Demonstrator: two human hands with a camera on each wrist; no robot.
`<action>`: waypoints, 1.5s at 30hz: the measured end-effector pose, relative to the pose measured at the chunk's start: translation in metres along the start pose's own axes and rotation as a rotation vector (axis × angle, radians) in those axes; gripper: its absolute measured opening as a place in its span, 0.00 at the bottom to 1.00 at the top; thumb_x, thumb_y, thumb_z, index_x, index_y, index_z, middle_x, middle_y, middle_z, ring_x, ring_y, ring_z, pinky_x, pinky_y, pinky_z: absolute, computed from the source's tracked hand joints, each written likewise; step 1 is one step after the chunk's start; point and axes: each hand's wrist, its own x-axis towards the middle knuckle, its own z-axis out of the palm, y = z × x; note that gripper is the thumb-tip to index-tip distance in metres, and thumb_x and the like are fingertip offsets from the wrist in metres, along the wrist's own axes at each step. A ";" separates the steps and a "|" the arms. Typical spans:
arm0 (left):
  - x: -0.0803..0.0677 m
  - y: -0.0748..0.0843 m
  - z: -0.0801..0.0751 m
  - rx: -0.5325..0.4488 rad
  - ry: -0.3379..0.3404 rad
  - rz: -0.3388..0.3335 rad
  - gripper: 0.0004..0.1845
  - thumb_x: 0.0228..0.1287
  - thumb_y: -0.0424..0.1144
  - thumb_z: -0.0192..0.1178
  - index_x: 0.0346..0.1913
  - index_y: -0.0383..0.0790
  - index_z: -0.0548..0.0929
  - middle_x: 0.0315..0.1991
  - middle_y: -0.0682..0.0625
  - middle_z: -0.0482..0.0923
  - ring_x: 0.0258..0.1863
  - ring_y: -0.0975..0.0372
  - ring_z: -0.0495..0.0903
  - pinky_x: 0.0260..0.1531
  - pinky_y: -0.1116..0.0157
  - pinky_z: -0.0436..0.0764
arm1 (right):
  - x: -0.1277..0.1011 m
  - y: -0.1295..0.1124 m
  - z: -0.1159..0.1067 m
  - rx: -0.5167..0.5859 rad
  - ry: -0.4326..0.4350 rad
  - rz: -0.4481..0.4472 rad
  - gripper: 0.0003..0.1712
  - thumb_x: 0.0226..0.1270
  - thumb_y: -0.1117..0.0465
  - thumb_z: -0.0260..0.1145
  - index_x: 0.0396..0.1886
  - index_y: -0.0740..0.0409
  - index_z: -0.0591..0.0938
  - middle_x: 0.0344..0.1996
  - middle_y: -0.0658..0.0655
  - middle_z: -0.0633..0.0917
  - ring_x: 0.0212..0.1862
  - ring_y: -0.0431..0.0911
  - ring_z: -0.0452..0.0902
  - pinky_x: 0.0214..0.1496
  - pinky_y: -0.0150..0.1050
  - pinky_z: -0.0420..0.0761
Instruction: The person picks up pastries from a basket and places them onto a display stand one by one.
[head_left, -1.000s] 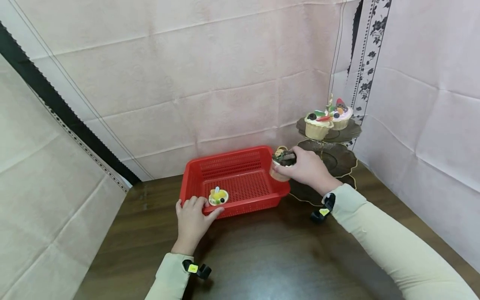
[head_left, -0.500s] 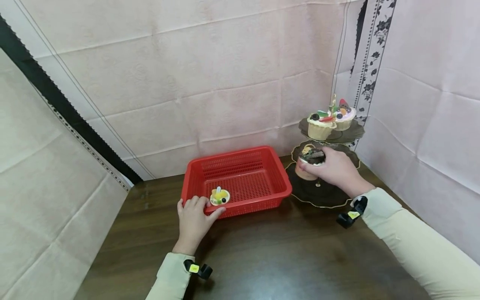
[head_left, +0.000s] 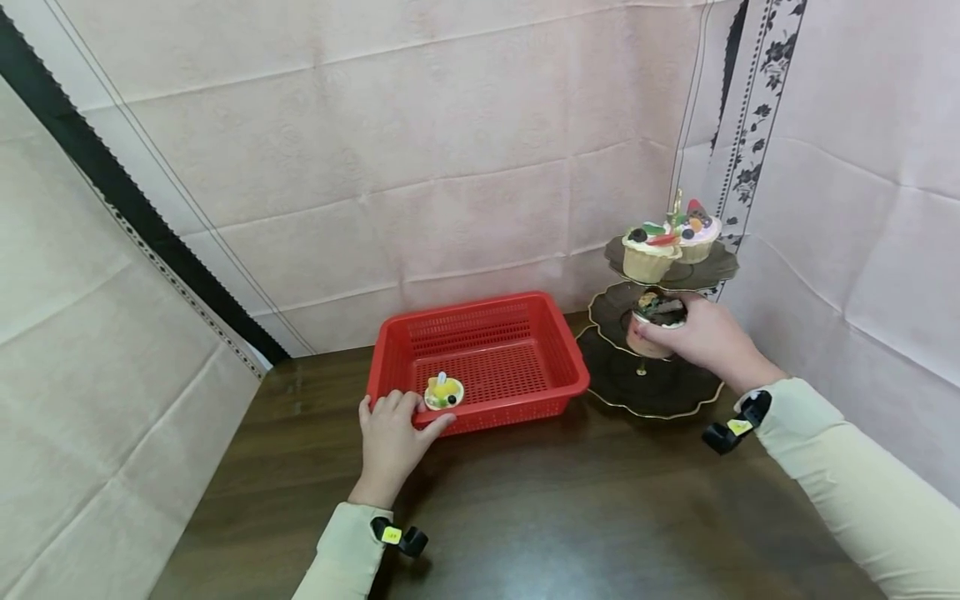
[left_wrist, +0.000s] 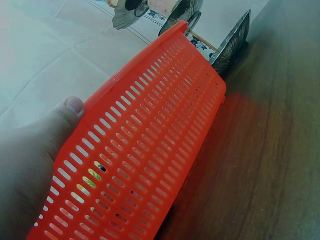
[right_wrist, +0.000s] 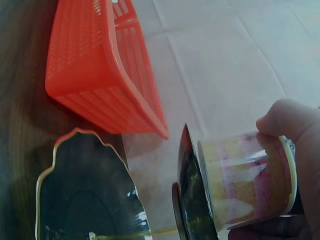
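My right hand (head_left: 712,337) holds a layered cake cup (head_left: 649,338) with a dark topping at the middle tier (head_left: 611,307) of a dark, gold-edged cake stand. In the right wrist view, the cake cup's (right_wrist: 240,180) base is right at the tier's surface; I cannot tell if its full weight rests there. My left hand (head_left: 390,446) grips the front left rim of a red plastic basket (head_left: 525,410), thumb along the front. Inside the basket, near that hand, sits a small cake with yellow topping (head_left: 444,390).
Two cupcakes, one with a green and red topping (head_left: 648,260) and one with pinkish cream (head_left: 697,240), stand on the stand's top tier (head_left: 712,268). The wide bottom tier (head_left: 645,396) lies just right of the basket. Cloth walls (head_left: 480,167) enclose the wooden table (head_left: 540,517).
My right hand has carried the cake cup rightward, from beside the basket's right end to the stand's middle tier. The left hand keeps its grip on the basket.
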 end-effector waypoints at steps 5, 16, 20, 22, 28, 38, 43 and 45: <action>0.000 0.000 0.000 0.012 0.009 0.009 0.27 0.53 0.66 0.71 0.31 0.47 0.76 0.31 0.51 0.75 0.38 0.52 0.77 0.67 0.32 0.56 | 0.004 0.010 -0.005 0.006 -0.029 0.027 0.55 0.60 0.27 0.65 0.70 0.65 0.66 0.56 0.76 0.79 0.57 0.68 0.75 0.53 0.63 0.75; 0.000 0.000 -0.001 0.021 0.010 0.015 0.27 0.53 0.67 0.71 0.31 0.47 0.75 0.30 0.51 0.74 0.38 0.52 0.77 0.66 0.33 0.56 | 0.011 0.031 -0.011 -0.075 0.000 0.033 0.54 0.60 0.29 0.67 0.67 0.69 0.68 0.55 0.80 0.78 0.56 0.73 0.75 0.52 0.65 0.75; 0.000 0.000 -0.001 0.023 0.009 0.010 0.27 0.53 0.66 0.71 0.31 0.47 0.75 0.30 0.51 0.73 0.37 0.52 0.76 0.66 0.32 0.56 | 0.015 0.036 -0.011 -0.062 0.025 0.032 0.52 0.60 0.30 0.68 0.65 0.69 0.70 0.54 0.78 0.79 0.55 0.72 0.76 0.51 0.64 0.75; 0.000 -0.001 -0.001 0.023 0.007 0.006 0.27 0.53 0.66 0.72 0.31 0.47 0.75 0.30 0.51 0.73 0.37 0.52 0.76 0.66 0.32 0.56 | 0.017 0.038 -0.010 -0.052 0.041 0.024 0.50 0.60 0.32 0.69 0.65 0.67 0.70 0.54 0.77 0.80 0.55 0.70 0.76 0.52 0.64 0.75; 0.000 -0.001 0.001 0.021 0.005 0.003 0.27 0.52 0.66 0.72 0.32 0.47 0.75 0.30 0.51 0.73 0.37 0.53 0.76 0.66 0.32 0.56 | 0.024 0.042 -0.009 -0.030 0.067 0.005 0.45 0.61 0.37 0.71 0.64 0.67 0.71 0.55 0.77 0.78 0.53 0.69 0.77 0.52 0.64 0.75; 0.001 -0.002 0.002 0.020 0.006 0.007 0.27 0.53 0.67 0.71 0.32 0.47 0.75 0.31 0.51 0.73 0.37 0.53 0.75 0.67 0.33 0.56 | 0.031 0.049 -0.010 0.009 0.039 0.019 0.50 0.62 0.37 0.70 0.67 0.70 0.67 0.60 0.79 0.74 0.58 0.70 0.73 0.59 0.66 0.72; 0.001 -0.002 0.002 0.023 0.007 0.015 0.27 0.54 0.67 0.70 0.32 0.47 0.75 0.31 0.51 0.73 0.37 0.53 0.75 0.67 0.33 0.56 | 0.037 0.053 -0.011 0.050 -0.005 0.011 0.52 0.63 0.38 0.70 0.71 0.71 0.63 0.64 0.81 0.70 0.62 0.72 0.69 0.63 0.67 0.68; 0.001 -0.002 0.001 0.025 0.008 0.017 0.27 0.54 0.67 0.70 0.32 0.47 0.75 0.31 0.51 0.73 0.37 0.53 0.75 0.67 0.33 0.56 | 0.039 0.055 -0.012 0.080 -0.025 0.004 0.52 0.64 0.40 0.71 0.73 0.70 0.61 0.66 0.81 0.68 0.65 0.72 0.66 0.66 0.67 0.65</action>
